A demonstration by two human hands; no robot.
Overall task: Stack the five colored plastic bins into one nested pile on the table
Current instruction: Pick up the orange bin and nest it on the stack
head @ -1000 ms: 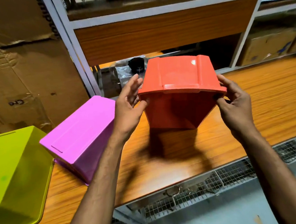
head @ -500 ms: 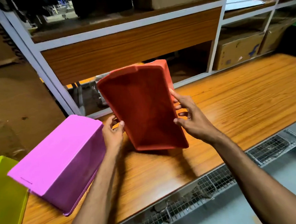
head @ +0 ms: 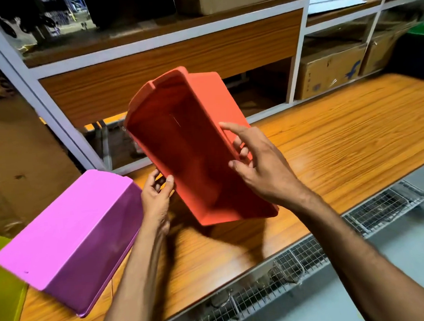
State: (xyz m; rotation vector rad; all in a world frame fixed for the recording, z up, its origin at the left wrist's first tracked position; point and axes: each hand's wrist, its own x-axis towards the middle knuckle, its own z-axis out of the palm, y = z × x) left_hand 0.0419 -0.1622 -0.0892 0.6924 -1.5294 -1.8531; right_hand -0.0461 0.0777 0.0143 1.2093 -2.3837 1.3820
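An orange-red bin (head: 192, 146) is held tilted above the wooden table (head: 341, 140), its open side turned toward me. My left hand (head: 157, 196) pinches its lower left rim. My right hand (head: 258, 167) grips its right rim, forefinger stretched over the edge. A pink bin (head: 72, 245) lies upside down on the table to the left, apart from the orange one. At the far left edge a yellow-green bin (head: 3, 297) shows only in part. A green bin (head: 421, 29) peeks in at the far right.
A white-framed shelf unit (head: 296, 56) with wood panels stands behind the table, holding cardboard boxes (head: 329, 71). Cardboard sheets (head: 19, 157) lean at the left. A wire mesh rack (head: 311, 251) runs below the table's front edge.
The orange bin has been turned from bottom-up to open side facing me and tilted further to the right. My left hand has slid down to its lower rim.
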